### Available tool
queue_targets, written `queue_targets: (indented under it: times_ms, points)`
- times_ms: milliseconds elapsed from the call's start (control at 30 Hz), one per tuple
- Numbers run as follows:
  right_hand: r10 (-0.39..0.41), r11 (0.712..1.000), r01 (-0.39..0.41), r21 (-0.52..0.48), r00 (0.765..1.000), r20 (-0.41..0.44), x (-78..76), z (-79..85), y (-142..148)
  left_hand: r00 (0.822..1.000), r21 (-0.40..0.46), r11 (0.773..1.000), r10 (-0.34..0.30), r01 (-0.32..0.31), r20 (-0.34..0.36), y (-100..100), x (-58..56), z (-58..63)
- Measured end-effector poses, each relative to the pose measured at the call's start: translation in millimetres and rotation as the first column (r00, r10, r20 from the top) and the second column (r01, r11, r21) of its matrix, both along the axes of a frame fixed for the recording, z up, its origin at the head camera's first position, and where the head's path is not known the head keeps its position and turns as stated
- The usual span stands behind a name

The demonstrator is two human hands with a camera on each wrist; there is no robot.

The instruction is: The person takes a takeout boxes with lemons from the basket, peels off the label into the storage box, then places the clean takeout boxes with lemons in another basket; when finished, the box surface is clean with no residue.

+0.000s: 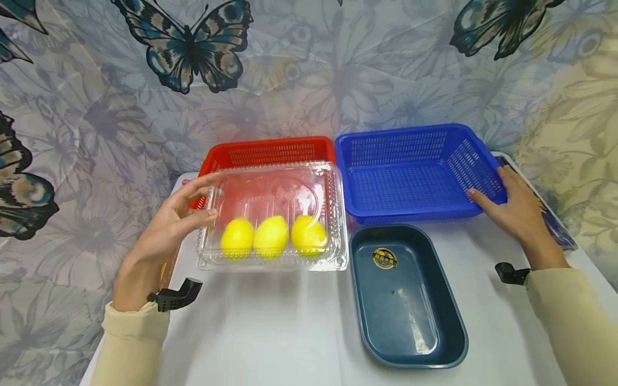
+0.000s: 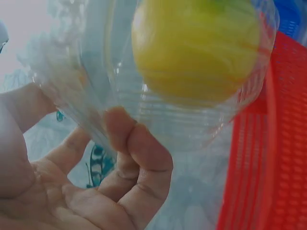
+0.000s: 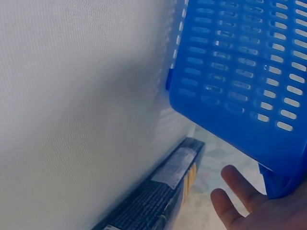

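Observation:
My left hand (image 1: 161, 230) holds a clear plastic clamshell box (image 1: 270, 187) by its left side, thumb on the near face and fingers behind. Three yellow fruits that look like lemons (image 1: 271, 236) sit in a row along the box's lower part. In the left wrist view, one lemon (image 2: 196, 52) shows through the ribbed plastic, close to the curled fingers (image 2: 148, 148). My right hand (image 1: 519, 209) grips the right rim of a blue slotted basket (image 1: 396, 150), thumb over the inside. The right wrist view has fingers (image 3: 240, 187) at the basket's outer corner.
Behind the box, partly hidden, stands a red slotted basket (image 1: 275, 145). A dark teal tray (image 1: 401, 300) with a round sticker lies in front of the blue basket. A flat, dark printed box (image 3: 168, 187) lies along the right edge of the white table (image 1: 270, 332). Patterned fabric (image 1: 299, 80) hangs behind.

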State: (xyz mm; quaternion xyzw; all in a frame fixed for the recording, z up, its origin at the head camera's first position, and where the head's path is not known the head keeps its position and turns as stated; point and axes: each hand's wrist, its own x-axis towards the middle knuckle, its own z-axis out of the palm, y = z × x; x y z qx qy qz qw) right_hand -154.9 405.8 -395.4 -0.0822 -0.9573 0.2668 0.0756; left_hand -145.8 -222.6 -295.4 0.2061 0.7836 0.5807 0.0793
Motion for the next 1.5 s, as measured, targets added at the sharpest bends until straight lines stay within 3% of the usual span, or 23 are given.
queue_targets:
  times_ms: [300, 700, 1000, 1233, 1500]
  points:
    - [-0.007, 1.0, 0.007, -0.01, 1.0, -0.003, 2.9, 0.4, 0.3, 0.995, 0.03, 0.996, 0.078, -0.08, 0.068, 53.9, -39.6, 12.4]
    - [-0.01, 1.0, 0.01, -0.029, 1.0, -0.014, 4.8, -2.4, -1.1, 0.996, 0.157, 0.986, 0.052, -0.064, 0.074, 122.1, -88.0, 3.6]
    - [-0.016, 1.0, 0.016, -0.026, 1.0, -0.013, 4.0, -1.9, -3.7, 0.997, 0.174, 0.983, 0.043, -0.052, 0.057, 154.4, -112.4, -4.4]
    - [-0.03, 0.999, 0.029, -0.023, 0.999, -0.016, 3.2, -2.4, -4.4, 0.999, 0.093, 0.995, 0.045, -0.043, -0.014, 182.2, -125.6, -8.4]
    - [-0.025, 0.999, 0.023, -0.041, 0.999, -0.041, 2.0, -3.7, -3.1, 0.999, 0.09, 0.996, 0.018, -0.014, -0.05, 218.7, -142.0, -11.7]
